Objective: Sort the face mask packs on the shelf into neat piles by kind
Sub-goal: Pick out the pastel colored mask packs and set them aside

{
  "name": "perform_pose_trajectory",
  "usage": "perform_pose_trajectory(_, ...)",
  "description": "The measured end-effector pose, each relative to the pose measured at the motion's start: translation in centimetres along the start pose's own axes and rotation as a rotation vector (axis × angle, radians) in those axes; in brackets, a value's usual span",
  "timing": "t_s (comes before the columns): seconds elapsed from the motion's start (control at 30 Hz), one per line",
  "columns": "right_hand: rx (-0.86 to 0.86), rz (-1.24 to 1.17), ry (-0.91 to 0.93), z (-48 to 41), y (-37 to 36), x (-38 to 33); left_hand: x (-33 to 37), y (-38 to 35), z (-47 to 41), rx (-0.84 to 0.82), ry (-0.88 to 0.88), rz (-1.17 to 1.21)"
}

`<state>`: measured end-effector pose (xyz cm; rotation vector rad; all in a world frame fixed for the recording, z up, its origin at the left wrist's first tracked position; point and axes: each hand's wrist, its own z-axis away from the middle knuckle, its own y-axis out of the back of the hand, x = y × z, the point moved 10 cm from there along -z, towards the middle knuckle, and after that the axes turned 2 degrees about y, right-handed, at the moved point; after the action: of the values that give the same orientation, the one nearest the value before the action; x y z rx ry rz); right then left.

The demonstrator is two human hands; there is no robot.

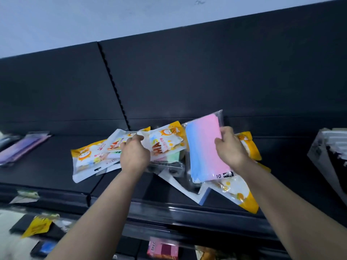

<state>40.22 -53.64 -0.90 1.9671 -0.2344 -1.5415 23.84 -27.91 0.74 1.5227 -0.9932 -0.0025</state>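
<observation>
On dark shelf (47,166), your right hand (231,147) grips clear pack of pink-blue masks (204,147) above mixed heap (234,192); your left hand (134,154) seemingly pinches yellow-white printed plastic pack (165,143), fingertips hidden. Sorting underway. Next: you set each on own-kind pile, edges squared.

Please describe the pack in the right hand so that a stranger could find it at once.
On the dark shelf, a jumble of packs lies in the middle. At its right the right hand grips a clear pack. Only this one fades from blue to pink; its neighbours are yellow and white cartoon packs.
</observation>
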Motion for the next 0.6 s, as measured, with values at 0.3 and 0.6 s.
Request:
perform_pose_trajectory(0.3, 0.184, -0.281, 0.033, 0.7, -0.8, -2.8, 3.6, -7.4, 2.3, -0.501, -0.478, -0.368)
perform_pose_trajectory(0.6, 0.144, 0.007, -0.055, 0.8, -1.6, -2.7, 0.0, -3.6, -4.1, -0.247, -0.159, -0.031)
